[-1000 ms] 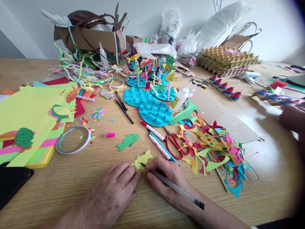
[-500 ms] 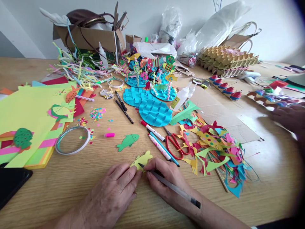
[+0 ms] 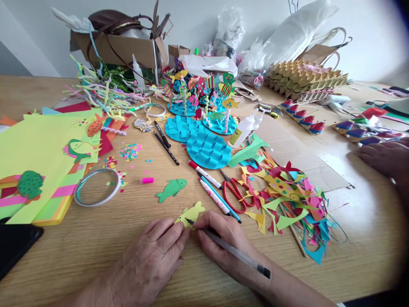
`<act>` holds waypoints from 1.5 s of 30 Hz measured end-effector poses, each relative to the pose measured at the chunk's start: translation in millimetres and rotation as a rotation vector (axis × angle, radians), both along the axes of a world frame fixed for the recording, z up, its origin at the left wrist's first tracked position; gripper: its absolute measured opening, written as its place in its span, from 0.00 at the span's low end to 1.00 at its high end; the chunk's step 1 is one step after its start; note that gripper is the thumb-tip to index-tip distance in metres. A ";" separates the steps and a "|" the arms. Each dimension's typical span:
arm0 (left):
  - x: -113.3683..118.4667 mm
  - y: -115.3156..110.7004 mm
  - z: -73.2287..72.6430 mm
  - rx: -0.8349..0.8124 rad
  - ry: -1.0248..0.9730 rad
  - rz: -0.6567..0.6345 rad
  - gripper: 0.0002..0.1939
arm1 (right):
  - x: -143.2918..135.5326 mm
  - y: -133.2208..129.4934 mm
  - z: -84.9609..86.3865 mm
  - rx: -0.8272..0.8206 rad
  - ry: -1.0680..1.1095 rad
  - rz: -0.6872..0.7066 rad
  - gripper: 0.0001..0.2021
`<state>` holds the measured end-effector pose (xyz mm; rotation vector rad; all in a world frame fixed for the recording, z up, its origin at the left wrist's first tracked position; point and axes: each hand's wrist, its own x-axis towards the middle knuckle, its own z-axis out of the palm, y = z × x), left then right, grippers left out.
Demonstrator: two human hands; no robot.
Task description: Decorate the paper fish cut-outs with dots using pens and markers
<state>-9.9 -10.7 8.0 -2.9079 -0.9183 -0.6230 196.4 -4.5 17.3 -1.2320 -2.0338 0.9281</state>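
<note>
A yellow paper fish [image 3: 193, 212] lies on the wooden table between my hands. My left hand [image 3: 156, 251] rests flat-knuckled at its lower left, fingertips pressing its edge. In my right hand [image 3: 223, 243] is a grey pen with a black end [image 3: 238, 254], its tip on the fish's body. Just above lies a green paper fish [image 3: 171, 189]. A pink cap [image 3: 147, 181] sits left of that. Markers [image 3: 214, 196] and red-handled scissors [image 3: 234, 194] lie to the upper right.
Paper scraps [image 3: 297, 196] are heaped at right, coloured sheets [image 3: 41, 149] at left. Blue paper discs [image 3: 208, 150] and glue bottles [image 3: 242, 131] stand mid-table. A tape roll [image 3: 97, 204] lies left. Another person's hand [image 3: 383, 157] rests at the right edge.
The other person's hand at right has shifted slightly left and down, beside the painted carton pieces. My own hands look almost unmoved.
</note>
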 end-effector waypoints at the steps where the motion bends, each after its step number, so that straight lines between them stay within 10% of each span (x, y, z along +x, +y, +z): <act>1: 0.1 0.2 0.2 0.003 -0.001 -0.001 0.17 | 0.1 -0.1 -0.1 0.000 0.000 -0.004 0.05; 45: 2.0 1.7 -1.5 -0.034 0.059 0.012 0.17 | 6.3 -4.7 4.0 0.032 0.050 -0.115 0.06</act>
